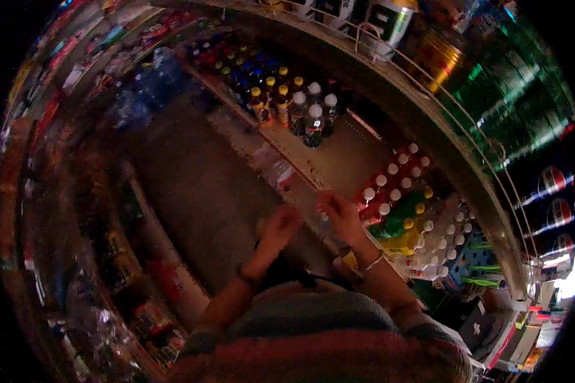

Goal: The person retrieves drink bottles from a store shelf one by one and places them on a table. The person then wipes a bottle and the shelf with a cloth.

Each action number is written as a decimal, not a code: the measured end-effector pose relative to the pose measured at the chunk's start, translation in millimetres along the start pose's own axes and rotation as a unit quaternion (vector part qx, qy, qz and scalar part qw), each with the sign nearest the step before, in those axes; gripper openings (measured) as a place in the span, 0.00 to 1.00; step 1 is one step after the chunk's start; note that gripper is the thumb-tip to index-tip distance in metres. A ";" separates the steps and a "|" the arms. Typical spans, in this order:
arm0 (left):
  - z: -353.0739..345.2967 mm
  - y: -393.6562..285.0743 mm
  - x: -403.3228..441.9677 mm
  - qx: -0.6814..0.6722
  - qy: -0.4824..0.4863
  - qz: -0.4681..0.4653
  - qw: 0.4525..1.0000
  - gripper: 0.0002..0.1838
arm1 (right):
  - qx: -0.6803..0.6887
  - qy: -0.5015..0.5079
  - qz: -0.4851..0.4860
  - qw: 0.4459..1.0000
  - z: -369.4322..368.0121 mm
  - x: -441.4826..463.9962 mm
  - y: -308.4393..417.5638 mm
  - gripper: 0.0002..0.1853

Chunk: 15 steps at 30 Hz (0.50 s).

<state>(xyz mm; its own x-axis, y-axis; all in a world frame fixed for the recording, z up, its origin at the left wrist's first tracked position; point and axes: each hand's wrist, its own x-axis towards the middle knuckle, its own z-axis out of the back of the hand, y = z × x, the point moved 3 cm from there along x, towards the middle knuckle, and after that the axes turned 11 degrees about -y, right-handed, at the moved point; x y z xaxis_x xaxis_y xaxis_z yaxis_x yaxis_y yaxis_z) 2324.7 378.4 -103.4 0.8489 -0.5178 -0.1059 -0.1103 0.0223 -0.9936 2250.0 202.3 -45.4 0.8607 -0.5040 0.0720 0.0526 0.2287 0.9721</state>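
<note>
Behind a dim shop shelf's (358, 143) front edge stand about ten white-capped red bottles (370, 210), five yellow-capped bottles (281, 112) and four white-capped dark ones. The person's right hand (338, 209) is just beside the red bottles, left hand (282, 226) near it, fingers curled; whether either grasps anything cannot be told. Three round red-white-blue logos (559, 212) show.

Upper shelf (508, 255): wire rail (477, 122) along the front edge. Stocked behind it: white cans (390, 29), a gold container (437, 57), green bottles (505, 83). Floor (185, 159), far end: blue-tinted containers (144, 89). Opposite: packaged goods (70, 54), too blurred for me to identify.
</note>
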 end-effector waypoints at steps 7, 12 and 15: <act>-3.9 16.1 175.2 -0.075 0.129 -0.057 0.987 0.35 | -0.225 -0.144 0.107 0.958 -16.7 147.0 3.1 0.19; -12.1 84.6 297.3 -0.193 0.165 0.088 0.963 0.40 | -0.494 -0.236 0.300 0.781 -38.4 240.8 -5.8 0.19; -15.8 85.0 323.3 -0.093 0.203 0.052 0.973 0.41 | -0.506 -0.190 0.102 0.835 -46.1 267.8 -11.4 0.19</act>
<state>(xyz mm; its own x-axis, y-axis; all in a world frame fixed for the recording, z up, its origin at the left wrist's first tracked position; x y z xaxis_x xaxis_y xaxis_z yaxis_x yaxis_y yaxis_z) 2581.6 199.4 -221.5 0.5584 -0.8168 -0.1450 -0.3087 -0.0424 -0.9502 2503.3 103.2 -47.4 0.6916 -0.5528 0.4648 0.4918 0.8318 0.2575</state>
